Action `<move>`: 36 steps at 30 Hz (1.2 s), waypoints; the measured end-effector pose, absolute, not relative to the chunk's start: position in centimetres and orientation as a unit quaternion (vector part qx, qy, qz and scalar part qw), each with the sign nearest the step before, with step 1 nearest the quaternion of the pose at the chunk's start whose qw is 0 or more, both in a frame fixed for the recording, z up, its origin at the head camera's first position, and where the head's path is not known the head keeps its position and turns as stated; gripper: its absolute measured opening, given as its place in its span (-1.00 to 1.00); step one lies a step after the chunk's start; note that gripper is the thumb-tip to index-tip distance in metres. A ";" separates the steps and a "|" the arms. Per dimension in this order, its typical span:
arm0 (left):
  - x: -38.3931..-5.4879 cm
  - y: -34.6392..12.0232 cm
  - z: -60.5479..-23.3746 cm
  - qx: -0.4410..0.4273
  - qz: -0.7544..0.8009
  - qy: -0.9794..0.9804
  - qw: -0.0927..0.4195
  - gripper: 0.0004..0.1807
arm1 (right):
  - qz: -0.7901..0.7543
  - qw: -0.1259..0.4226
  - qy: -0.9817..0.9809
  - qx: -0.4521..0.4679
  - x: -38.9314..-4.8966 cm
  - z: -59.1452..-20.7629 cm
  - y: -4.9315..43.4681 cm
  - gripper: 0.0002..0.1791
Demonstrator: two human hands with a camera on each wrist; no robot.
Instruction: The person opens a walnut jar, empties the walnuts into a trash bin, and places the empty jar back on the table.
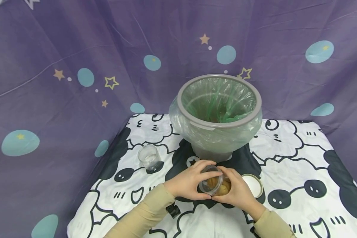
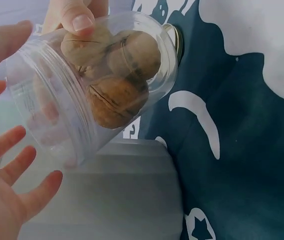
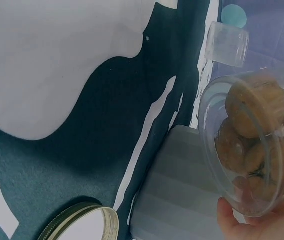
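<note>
My right hand (image 1: 239, 191) grips a clear plastic jar (image 2: 156, 87) of walnuts (image 2: 119, 97) round its side. The jar is tipped over, its open threaded mouth facing my left hand (image 1: 187, 181). The left hand's fingers (image 2: 39, 195) are spread around the mouth, with gaps between them. Several walnuts lie towards the jar's closed bottom in the right wrist view. A screw lid (image 1: 253, 185), gold-rimmed with a white inside, lies on the cloth to the right of my right hand.
Just beyond the hands stands a grey bin (image 1: 208, 150) lined with a clear greenish bag (image 1: 226, 99). Another clear jar (image 1: 149, 157) stands to the left. A cartoon-print cloth (image 1: 285, 172) covers the table, and a purple curtain (image 1: 166, 29) hangs behind.
</note>
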State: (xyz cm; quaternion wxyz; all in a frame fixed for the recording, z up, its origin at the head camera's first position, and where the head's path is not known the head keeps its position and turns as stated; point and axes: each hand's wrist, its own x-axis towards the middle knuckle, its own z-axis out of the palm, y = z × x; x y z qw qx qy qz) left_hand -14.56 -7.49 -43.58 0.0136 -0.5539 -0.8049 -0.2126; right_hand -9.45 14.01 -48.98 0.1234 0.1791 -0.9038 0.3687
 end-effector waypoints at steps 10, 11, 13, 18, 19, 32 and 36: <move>-14.6 -7.7 -43.8 -0.565 -0.214 -0.797 0.006 -0.24 | 0.377 0.112 -0.902 0.175 -9.5 -49.1 13.8 0.07; -14.6 -7.7 -43.8 -0.563 -0.216 -0.798 0.006 -0.24 | 0.377 0.112 -0.902 0.175 -9.5 -49.1 13.8 0.07; -14.6 -7.8 -43.8 -0.557 -0.219 -0.801 0.006 -0.24 | 0.376 0.112 -0.903 0.175 -9.5 -49.2 13.7 0.07; -14.4 -7.8 -44.1 -0.533 -0.234 -0.813 0.014 -0.25 | 0.365 0.118 -0.904 0.190 -9.4 -49.4 13.7 0.09; -14.4 -7.8 -44.1 -0.527 -0.238 -0.816 0.016 -0.25 | 0.362 0.119 -0.904 0.193 -9.4 -49.4 13.6 0.10; -13.8 -7.0 -44.3 -0.416 -0.222 -0.882 -0.017 -0.24 | 0.361 0.112 -0.906 0.189 -9.4 -49.5 13.6 0.09; -13.9 -7.4 -44.3 -0.445 -0.250 -0.858 -0.054 -0.16 | 0.363 0.112 -0.906 0.188 -9.6 -49.5 13.7 0.09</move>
